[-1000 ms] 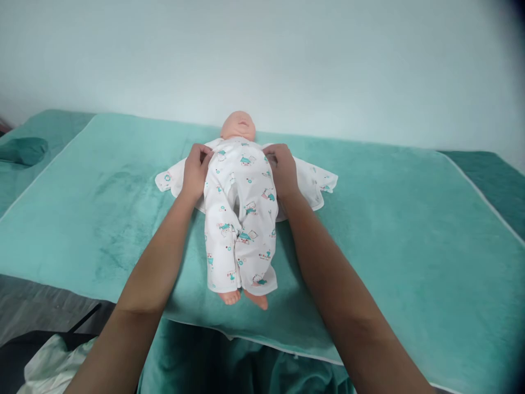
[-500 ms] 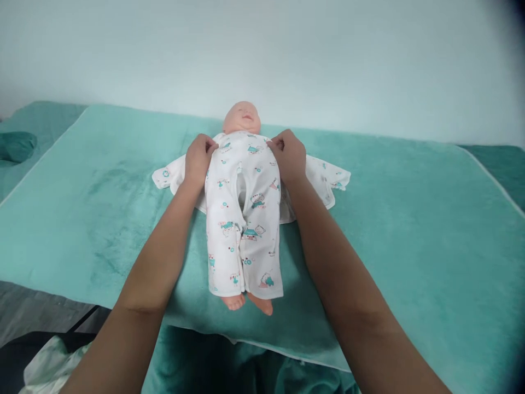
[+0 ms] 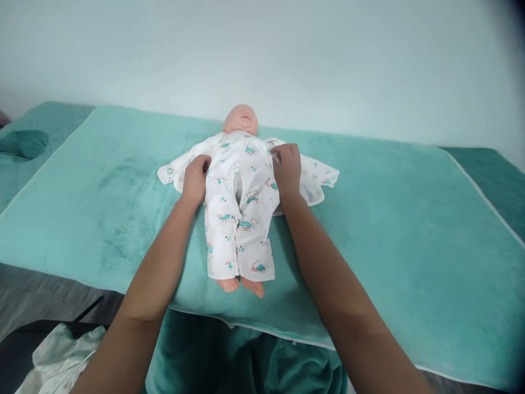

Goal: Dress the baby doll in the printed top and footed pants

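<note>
Our left hand (image 3: 197,178): left of the baby doll (image 3: 241,119), fingers curled at the side of its printed white split-crotch trousers (image 3: 255,213); whether clamped, we cannot tell. Our right hand (image 3: 288,167): right of the doll, fingers bent at the trousers' upper side; grip likewise unclear to us. White baby shirt (image 3: 314,178): sleeves spread either side of the doll. Green plush cover (image 3: 389,235): under the doll, which lies face up.
</note>
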The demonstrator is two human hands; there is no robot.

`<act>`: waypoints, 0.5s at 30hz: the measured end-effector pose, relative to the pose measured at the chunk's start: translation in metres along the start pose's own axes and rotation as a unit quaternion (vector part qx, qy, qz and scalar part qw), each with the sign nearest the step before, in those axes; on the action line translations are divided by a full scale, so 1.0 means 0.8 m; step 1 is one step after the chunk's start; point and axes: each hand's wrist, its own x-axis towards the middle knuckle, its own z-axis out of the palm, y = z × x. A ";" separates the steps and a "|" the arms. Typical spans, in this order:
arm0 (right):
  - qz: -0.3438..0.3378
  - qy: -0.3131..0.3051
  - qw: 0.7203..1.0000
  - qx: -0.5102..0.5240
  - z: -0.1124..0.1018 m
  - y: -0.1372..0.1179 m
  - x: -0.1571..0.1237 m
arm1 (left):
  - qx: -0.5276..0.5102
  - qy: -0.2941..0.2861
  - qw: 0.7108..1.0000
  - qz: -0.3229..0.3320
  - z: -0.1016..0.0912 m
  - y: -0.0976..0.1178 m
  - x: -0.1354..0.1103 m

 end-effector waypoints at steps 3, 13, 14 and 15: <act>0.093 -0.033 0.995 0.018 -0.007 -0.005 -0.013 | -0.028 -0.052 0.998 -0.029 -0.009 0.007 -0.015; 0.305 -0.138 0.881 0.334 -0.036 -0.016 -0.034 | -0.213 -0.192 0.951 -0.115 -0.015 0.025 -0.026; 0.312 -0.145 0.871 0.350 -0.037 -0.017 -0.034 | -0.239 -0.197 0.943 -0.121 -0.014 0.028 -0.028; 0.316 -0.151 0.864 0.361 -0.038 -0.019 -0.034 | -0.261 -0.200 0.935 -0.129 -0.013 0.031 -0.029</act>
